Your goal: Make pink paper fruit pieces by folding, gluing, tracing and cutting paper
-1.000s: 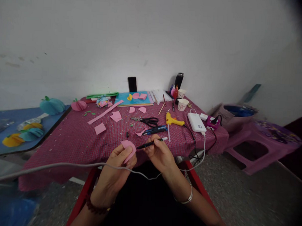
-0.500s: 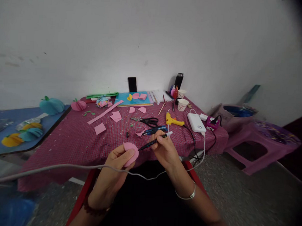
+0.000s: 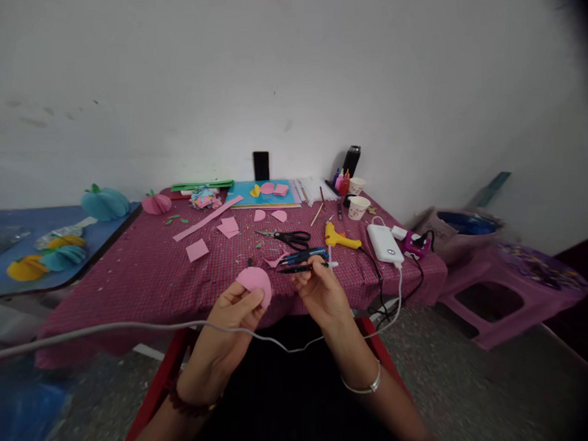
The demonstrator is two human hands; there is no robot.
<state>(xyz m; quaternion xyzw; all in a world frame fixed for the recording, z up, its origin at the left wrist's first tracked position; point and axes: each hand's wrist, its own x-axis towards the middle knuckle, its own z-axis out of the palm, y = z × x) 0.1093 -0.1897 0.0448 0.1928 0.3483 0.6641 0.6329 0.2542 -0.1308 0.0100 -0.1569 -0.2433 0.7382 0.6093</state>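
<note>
Pinched between the thumb and fingers of my left hand [image 3: 238, 312] is a rounded piece of pink paper [image 3: 256, 280], raised above the near edge of the table. My right hand [image 3: 324, 296] grips a slim black pen [image 3: 298, 269], its tip pointing left and apart from the paper. Just beyond the pen, a blue tool [image 3: 308, 255] lies beside a pink paper scrap. Black-handled scissors [image 3: 293, 239] rest farther back, and a yellow glue gun [image 3: 341, 237] sits to their right.
Pink squares [image 3: 196, 250] and a long pink strip [image 3: 209, 218] lie on the checked tablecloth [image 3: 140, 272]. A white power bank [image 3: 385, 244] stands at the right, and its pale cable [image 3: 124, 327] crosses over my forearms. Paper cups [image 3: 358, 208] are at the back right.
The pen has moved away from the pink paper and now lies flatter in my right hand. My left hand has turned the paper so its round face shows more.
</note>
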